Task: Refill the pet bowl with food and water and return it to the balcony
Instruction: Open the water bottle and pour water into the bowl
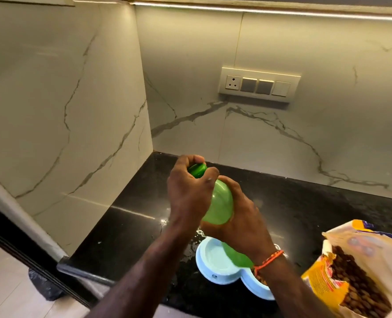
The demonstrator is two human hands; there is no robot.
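A: Head view, status of hands?

B: Left hand point(188, 191) has its fingers curled round the green cap point(197, 170) of the bottle point(221, 204). Right hand point(238, 216) is wrapped round the bottle's body from the right side. Bottle is tilted, cap end up and away, held above the counter point(130, 226).

A: Bowl location?

B: Bowl point(215, 260), pale blue, two compartments, sits on the counter directly below the hands. Left compartment is visible; whether it holds water cannot be told. Right compartment is mostly hidden by the right forearm; only a sliver of brown kibble point(260, 280) shows by the wrist band point(269, 260).

A: Bottle base?

B: Lower end is hidden behind the right wrist. Fill level cannot be read through the green plastic.

A: Other items?

B: Bag point(342, 269) of kibble, open, at right of the bowl, cut off by the frame edge. Droplets point(190, 245) lie on the counter near the bowl's rim. Switch plate point(259, 84) is on the back wall.
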